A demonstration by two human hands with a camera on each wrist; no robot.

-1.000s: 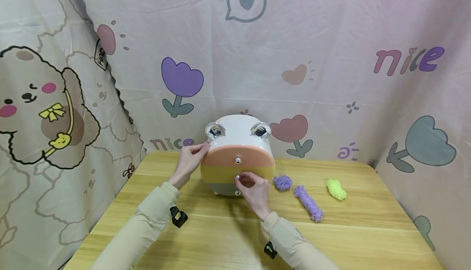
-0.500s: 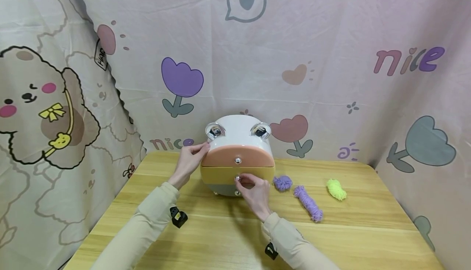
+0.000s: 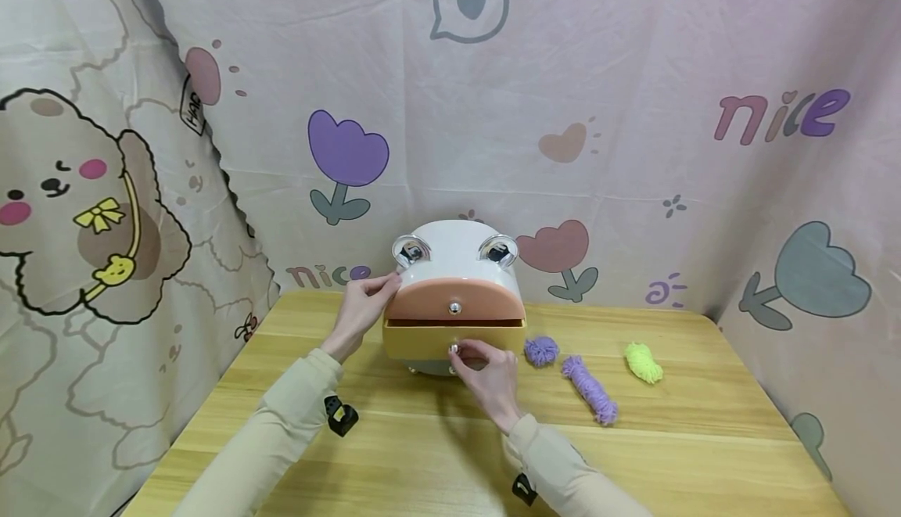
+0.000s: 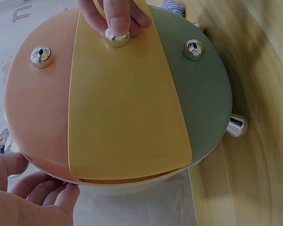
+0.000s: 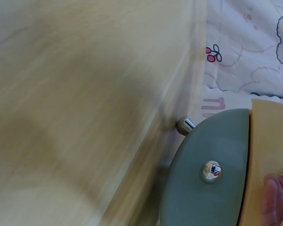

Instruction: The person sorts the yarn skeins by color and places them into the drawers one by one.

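A small rounded drawer cabinet [image 3: 450, 239] with a white body and two shiny eye-like pieces stands on the wooden table. Its front has an orange drawer [image 3: 422, 298], a yellow drawer [image 3: 418, 341] and a grey-green drawer [image 4: 191, 87], each with a silver knob. My right hand [image 3: 490, 384] pinches the yellow drawer's knob [image 4: 117, 40]. This middle drawer stands partly pulled out, a dark gap showing above it; its inside is hidden. My left hand [image 3: 360, 312] grips the cabinet's upper left side, thumb and bent fingers at the edge in the left wrist view.
Right of the cabinet lie a round purple yarn bundle [image 3: 541, 351], a long purple yarn bundle [image 3: 590, 390] and a neon yellow yarn bundle [image 3: 644, 363]. A printed cloth [image 3: 457, 110] hangs behind the table [image 3: 394, 454].
The yellow drawer, shut one second ago, has slid out towards me, with my right hand on its knob moving slightly nearer. My left hand has stayed at the cabinet's side.
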